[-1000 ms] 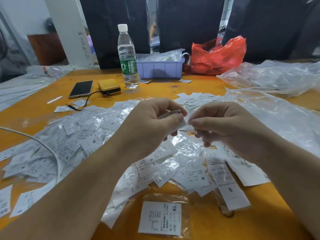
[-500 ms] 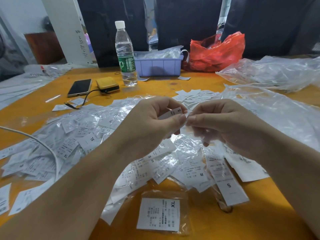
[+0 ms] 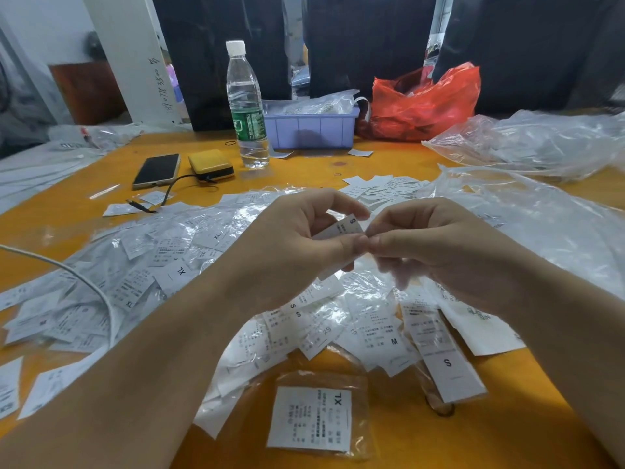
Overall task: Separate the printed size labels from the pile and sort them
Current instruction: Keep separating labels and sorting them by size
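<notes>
I see the left hand (image 3: pixel 297 245) pinching an S size label (image 3: pixel 341 228) between thumb and forefinger, raised above the pile of labels (image 3: pixel 176 265) on the orange table (image 3: pixel 422 445). The right hand (image 3: pixel 436 245) pinches at the label's edge, thumb tips touching; whether it grips a clear sleeve I cannot tell. Risk, in my judgement: thin film slips, dropping the label into the unsorted pile.

Even, fairly bright indoor light, glare on the clear plastic (image 3: pixel 527 231), wide-angle bending at the edges, fingertips slightly blurred.
</notes>
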Available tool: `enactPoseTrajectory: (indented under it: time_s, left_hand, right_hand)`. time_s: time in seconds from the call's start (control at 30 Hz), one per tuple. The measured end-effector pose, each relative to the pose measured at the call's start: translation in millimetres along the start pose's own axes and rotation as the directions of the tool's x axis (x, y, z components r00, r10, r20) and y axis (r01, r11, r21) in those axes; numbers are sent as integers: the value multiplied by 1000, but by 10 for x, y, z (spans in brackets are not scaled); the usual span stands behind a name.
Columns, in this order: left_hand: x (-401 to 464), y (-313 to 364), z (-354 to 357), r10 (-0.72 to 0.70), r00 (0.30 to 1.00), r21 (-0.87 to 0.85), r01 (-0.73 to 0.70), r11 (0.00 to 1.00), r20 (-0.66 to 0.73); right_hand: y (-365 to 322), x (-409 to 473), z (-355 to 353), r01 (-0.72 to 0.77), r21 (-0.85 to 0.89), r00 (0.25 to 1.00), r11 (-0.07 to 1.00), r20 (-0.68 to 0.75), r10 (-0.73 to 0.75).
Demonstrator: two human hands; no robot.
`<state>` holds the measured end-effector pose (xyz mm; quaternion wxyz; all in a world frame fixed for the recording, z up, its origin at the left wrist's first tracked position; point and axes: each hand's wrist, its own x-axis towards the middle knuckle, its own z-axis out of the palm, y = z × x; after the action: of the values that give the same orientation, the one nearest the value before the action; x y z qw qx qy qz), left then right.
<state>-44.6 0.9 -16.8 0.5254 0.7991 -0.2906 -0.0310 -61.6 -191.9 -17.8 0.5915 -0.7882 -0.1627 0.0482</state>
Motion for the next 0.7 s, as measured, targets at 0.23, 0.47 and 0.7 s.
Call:
enactPoseTrajectory:
  time_s: [0.23, 0.47, 0.7]
  left_hand:
    - [5, -4, -13, -70, 997, -8, 70, 997, -21]
    - [22, 7, -61, -88, 994, -111, 80, 991, -72]
    - [34, 35, -63, -103, 987, -134, 86, 987, -126]
  right_hand:
    - [7, 8, -38, 4, 73, 1000, 997, -9, -4]
    - [-4, 7, -82, 8, 138, 999, 990, -33, -3]
    - [-25, -4, -100, -9, 152, 1000, 988, 6, 8]
